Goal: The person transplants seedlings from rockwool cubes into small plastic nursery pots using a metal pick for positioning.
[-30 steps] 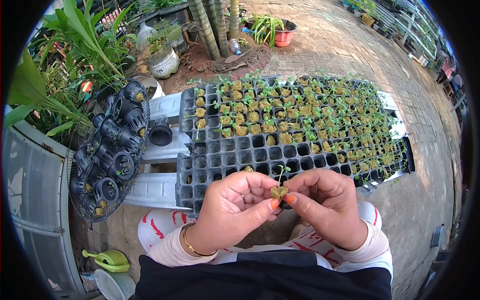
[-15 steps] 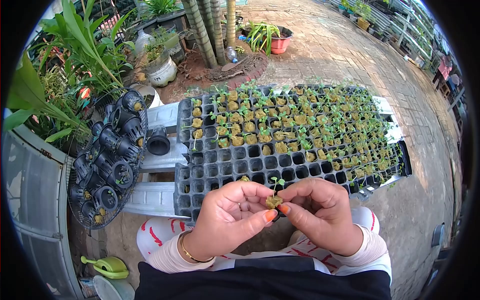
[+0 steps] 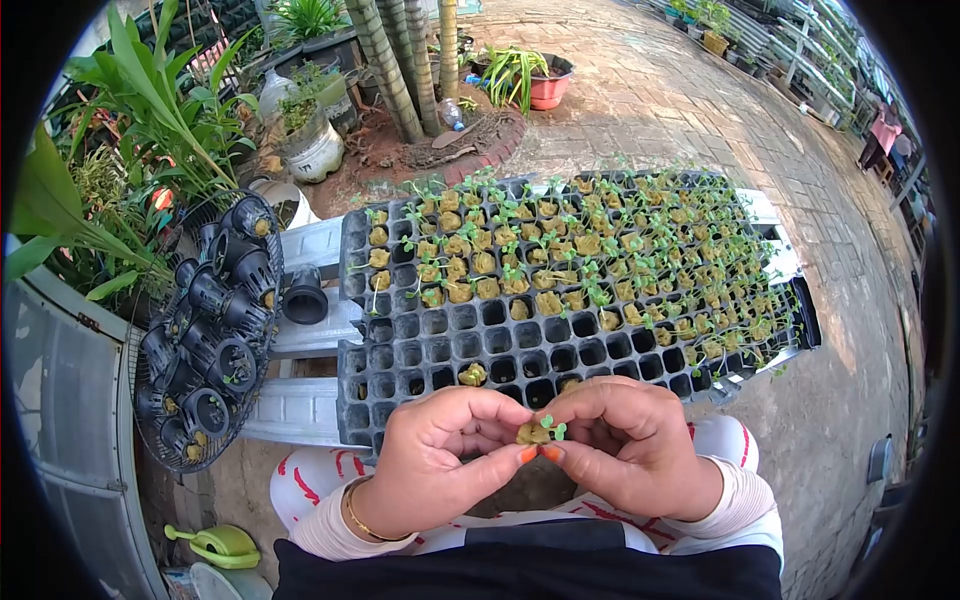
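Between the fingertips of my left hand and my right hand is a small tan plug with a green seedling, pinched from both sides at the near edge of the black seedling tray. The sprout's leaves point to the right. Rows of similar plugs with sprouts fill the tray's far and right cells, while several near-left cells are bare. One plug sits in a cell just beyond my left fingers. A black net cup lies left of the tray on the metal slats.
A wire basket of black net cups stands at the left. Metal slats support the tray. A green watering can is at the lower left. Potted plants and a tree trunk stand behind; a person is at the far right.
The seedling plug has tilted, its leaves swinging from upright to the right. Both hands have moved slightly down and left in view, uncovering the plug in the tray.
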Motion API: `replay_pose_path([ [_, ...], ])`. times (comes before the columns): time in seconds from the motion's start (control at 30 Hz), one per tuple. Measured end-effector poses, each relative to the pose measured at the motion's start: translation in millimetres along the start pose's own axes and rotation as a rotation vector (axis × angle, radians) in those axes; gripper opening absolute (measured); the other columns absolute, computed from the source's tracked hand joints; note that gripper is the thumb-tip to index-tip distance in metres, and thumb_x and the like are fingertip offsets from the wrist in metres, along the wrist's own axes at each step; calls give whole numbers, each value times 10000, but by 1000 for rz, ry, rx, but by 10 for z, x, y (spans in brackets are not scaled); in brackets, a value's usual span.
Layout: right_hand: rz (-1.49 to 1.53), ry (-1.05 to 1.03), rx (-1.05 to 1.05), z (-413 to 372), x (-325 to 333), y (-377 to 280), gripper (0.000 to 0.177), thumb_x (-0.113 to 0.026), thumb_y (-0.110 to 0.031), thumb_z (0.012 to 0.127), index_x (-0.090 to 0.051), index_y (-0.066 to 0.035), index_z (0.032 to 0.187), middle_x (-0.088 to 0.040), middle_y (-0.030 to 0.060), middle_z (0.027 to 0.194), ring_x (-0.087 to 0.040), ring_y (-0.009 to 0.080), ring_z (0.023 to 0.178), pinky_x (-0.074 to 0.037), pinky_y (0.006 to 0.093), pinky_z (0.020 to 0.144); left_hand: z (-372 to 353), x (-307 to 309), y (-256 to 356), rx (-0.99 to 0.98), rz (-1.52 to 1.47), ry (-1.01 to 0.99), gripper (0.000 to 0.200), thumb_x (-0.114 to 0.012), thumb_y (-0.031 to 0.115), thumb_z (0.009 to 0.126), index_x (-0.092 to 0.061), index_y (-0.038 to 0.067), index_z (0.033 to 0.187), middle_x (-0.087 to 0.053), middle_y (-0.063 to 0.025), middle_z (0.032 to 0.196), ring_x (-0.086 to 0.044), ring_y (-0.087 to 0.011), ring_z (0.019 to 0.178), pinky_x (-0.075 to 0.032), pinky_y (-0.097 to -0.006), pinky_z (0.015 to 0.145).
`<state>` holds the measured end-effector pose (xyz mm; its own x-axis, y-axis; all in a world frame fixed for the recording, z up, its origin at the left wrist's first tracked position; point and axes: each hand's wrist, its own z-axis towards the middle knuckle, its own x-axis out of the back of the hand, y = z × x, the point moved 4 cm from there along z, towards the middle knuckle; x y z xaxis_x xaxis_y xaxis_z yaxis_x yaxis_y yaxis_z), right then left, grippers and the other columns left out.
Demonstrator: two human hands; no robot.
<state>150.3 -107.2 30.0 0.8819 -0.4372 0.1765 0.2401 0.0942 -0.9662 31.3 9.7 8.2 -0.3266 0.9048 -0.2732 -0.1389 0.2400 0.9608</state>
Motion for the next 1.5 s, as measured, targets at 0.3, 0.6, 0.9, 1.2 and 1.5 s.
replay_pose_path([
  [0.3,13,32,-29,31,48,44,165,-662,29,709,-660,-7,870,-642,65,792,-468,84,523,-372,226,481,11,76,227,41,400,-44,292,-667,-74,765,-595,-62,1048,-575,-136,1032,-634,-163,876,-529,-271,802],
  [0.6,-155,72,26,215,78,-82,142,-651,41,706,-651,9,845,-584,46,703,-444,61,488,-341,213,456,-44,578,459,-128,566,372,201,-570,16,868,-597,-36,1060,-663,-91,831,-616,-96,730,-489,-220,646],
  [0.9,-534,-37,74,441,-45,-227,110,-653,33,671,-637,1,775,-596,121,711,-585,259,634,-451,332,548,-51,582,424,-77,620,202,293,-621,-31,793,-601,-15,1084,-667,-97,849,-618,-99,746,-478,-209,628],
  [1.2,-594,-189,190,422,-167,-38,122,-674,27,666,-665,-21,778,-664,125,814,-652,259,778,-505,331,670,-56,589,479,-160,761,213,305,-658,-15,733,-626,-17,1036,-657,-113,853,-607,-118,705,-471,-229,607],
  [1.5,-638,-179,272,378,-192,1,119,-677,-3,684,-667,-10,803,-637,127,859,-628,302,761,-514,363,657,-46,599,487,-158,763,278,286,-657,-6,742,-628,-15,1027,-658,-99,837,-599,-109,700,-467,-224,621],
])
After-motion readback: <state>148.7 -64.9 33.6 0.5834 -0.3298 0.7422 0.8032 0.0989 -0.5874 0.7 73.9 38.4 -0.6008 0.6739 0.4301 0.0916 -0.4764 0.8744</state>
